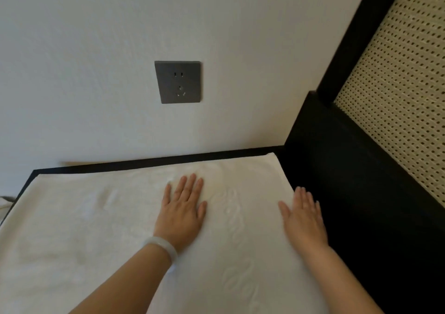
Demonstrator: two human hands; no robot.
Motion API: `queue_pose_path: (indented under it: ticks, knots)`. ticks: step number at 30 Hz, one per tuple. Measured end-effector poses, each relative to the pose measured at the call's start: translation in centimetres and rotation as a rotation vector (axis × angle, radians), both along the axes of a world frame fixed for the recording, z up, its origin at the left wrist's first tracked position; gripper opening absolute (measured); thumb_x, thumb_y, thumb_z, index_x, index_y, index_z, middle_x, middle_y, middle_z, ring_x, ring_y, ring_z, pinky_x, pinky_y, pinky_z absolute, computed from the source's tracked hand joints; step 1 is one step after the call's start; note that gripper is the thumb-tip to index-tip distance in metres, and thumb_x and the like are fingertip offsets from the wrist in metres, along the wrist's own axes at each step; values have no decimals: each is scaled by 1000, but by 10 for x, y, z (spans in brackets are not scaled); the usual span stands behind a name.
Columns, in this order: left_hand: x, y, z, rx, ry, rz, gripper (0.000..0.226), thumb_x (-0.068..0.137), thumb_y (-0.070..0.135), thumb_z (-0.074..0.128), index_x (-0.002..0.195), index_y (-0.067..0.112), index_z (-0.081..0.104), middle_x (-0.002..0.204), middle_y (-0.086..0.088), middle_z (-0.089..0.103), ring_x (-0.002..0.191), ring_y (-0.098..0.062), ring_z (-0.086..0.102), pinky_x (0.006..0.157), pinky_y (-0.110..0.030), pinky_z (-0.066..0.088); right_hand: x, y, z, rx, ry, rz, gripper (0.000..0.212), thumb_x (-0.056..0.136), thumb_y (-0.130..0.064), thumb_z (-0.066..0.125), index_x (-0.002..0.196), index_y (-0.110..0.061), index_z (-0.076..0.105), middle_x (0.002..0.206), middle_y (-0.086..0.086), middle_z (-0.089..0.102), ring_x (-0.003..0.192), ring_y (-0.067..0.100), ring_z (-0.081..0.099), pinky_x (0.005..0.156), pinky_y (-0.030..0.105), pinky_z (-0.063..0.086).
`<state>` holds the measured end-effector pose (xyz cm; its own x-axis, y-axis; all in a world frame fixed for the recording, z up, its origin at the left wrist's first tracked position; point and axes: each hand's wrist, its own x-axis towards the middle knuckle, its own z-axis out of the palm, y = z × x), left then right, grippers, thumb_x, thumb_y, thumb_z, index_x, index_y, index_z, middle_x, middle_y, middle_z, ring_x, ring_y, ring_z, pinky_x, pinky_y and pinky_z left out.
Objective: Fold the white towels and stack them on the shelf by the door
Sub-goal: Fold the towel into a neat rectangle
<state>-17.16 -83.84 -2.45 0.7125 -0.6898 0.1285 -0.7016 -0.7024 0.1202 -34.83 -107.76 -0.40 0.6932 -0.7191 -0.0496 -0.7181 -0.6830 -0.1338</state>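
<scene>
Both hands lie flat with fingers straight. The left hand [183, 207] presses mid-towel and the right hand [304, 218] presses at the right edge. The white towel [96, 229] lies spread over a dark-rimmed surface [144, 162] against the wall [96, 48].

Judgement: this is the smoothing step. It is best done with even strokes outward to the edges, squaring the corners before any fold.

The far edge runs just beside the wall. The right edge meets a black frame [337, 169] holding a cane panel [397, 97]. Open room appears only toward the person and leftward. A socket [177, 81] sits above, well apart from the towel.
</scene>
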Motion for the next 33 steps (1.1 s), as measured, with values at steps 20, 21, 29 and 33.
queue_pose_path:
  ticks: [20,21,29,33]
  knots:
    - [-112,61,2,32,40,-12,58,99,46,28,150,22,39,157,-5,33,145,-25,30,114,-49,18,-15,157,-4,-19,-174,406,63,93,-40,35,137,1,55,143,16,53,136,27,48,112,44,21]
    - [-112,61,3,39,37,-15,58,99,46,26,151,22,37,158,-4,32,146,-24,29,114,-48,17,-19,167,-7,-2,-156,461,62,93,-41,37,138,-3,56,144,13,53,136,25,47,111,44,23]
    - [-115,63,4,68,40,12,58,103,48,14,154,24,29,160,-3,26,147,-26,24,115,-46,11,-96,74,-10,-37,-6,136,78,95,-56,3,157,-11,13,165,4,13,152,15,8,123,35,-3]
    - [-149,38,10,50,76,-48,63,103,48,12,144,17,48,152,-10,42,139,-31,41,108,-51,20,-87,87,4,-112,-88,99,71,103,-48,16,151,3,28,158,20,30,148,28,27,121,44,8]
